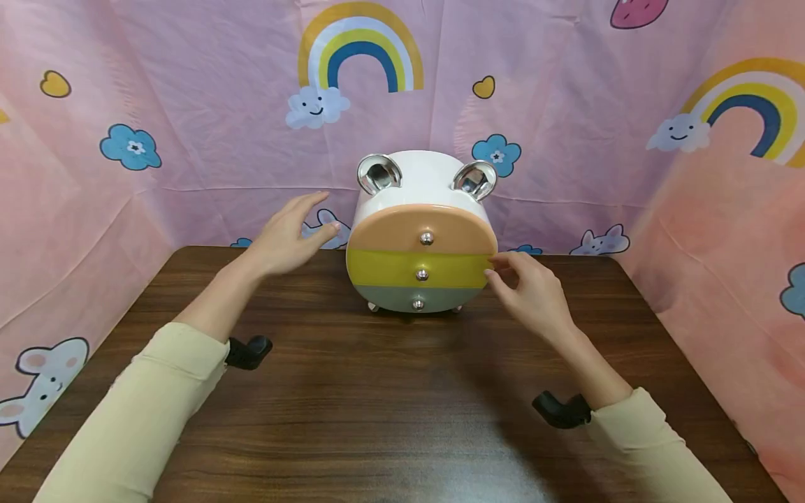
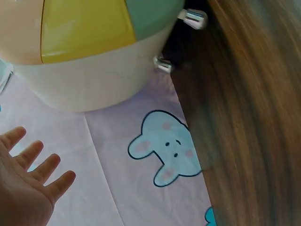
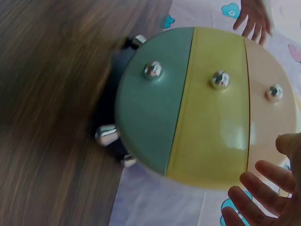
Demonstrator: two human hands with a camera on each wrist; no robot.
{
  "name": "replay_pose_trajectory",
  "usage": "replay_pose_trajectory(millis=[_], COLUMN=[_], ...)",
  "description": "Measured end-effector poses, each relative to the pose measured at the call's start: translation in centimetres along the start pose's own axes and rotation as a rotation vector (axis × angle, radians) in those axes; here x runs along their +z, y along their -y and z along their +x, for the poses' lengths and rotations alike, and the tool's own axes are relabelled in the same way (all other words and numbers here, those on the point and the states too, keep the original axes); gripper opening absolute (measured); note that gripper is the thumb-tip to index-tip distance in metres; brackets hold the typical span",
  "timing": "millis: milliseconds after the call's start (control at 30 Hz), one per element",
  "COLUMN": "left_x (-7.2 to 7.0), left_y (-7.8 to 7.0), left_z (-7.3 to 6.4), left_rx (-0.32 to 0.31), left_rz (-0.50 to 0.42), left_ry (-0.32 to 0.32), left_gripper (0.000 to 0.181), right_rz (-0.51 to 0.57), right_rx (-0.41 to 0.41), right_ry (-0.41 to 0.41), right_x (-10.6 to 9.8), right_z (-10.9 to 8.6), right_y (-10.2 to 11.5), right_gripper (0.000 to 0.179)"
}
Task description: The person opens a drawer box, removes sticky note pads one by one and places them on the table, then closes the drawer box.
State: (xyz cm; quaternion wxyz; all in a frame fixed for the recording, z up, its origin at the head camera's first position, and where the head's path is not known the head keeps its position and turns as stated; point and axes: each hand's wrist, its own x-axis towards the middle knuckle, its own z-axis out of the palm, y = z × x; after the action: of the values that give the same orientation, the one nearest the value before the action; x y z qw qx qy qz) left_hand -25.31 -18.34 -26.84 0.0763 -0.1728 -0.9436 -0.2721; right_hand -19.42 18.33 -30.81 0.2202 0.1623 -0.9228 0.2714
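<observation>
A small rounded drawer cabinet (image 1: 423, 230) stands at the back of the table, white-bodied with two silver ears on top. Its front has an orange drawer (image 1: 390, 230), a yellow drawer (image 1: 383, 269) and a grey-green drawer (image 1: 390, 297), each with a round silver knob; all three look closed. To the cabinet's left, my left hand (image 1: 286, 234) is held in the air, fingers spread and apart from it. My right hand (image 1: 531, 290) is at the right edge of the yellow drawer, fingers loosely bent and holding nothing; whether the fingertips touch the cabinet I cannot tell.
The dark wooden table (image 1: 352, 405) spreads out in front of the cabinet. A pink patterned cloth (image 1: 226, 84) hangs close behind it and along both sides. A black wrist mount (image 1: 248, 353) sticks out from the left sleeve, and another black mount (image 1: 562, 411) from the right.
</observation>
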Motion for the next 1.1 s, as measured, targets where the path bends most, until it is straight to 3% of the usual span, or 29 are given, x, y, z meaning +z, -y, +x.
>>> replay_pose_trajectory(millis=[400, 867, 1100], left_x=[0.6, 1.4, 1.7], left_y=[-1.8, -3.4, -3.8], left_z=[2.4, 4.3, 4.8], left_rx=[0.035, -0.005, -0.024], left_rz=[-0.033, -0.094, -0.13], left_ry=[-0.022, -0.024, -0.025], left_gripper=[0.066, 0.065, 0.056], right_rz=[-0.037, -0.233, -0.287], right_rx=[-0.117, -0.391, -0.466], right_ry=[-0.108, -0.247, -0.251], right_x=[1.6, 2.8, 3.1], right_z=[1.3, 2.8, 3.7], right_y=[3.0, 5.0, 5.7], right_gripper=[0.028, 0.034, 0.034])
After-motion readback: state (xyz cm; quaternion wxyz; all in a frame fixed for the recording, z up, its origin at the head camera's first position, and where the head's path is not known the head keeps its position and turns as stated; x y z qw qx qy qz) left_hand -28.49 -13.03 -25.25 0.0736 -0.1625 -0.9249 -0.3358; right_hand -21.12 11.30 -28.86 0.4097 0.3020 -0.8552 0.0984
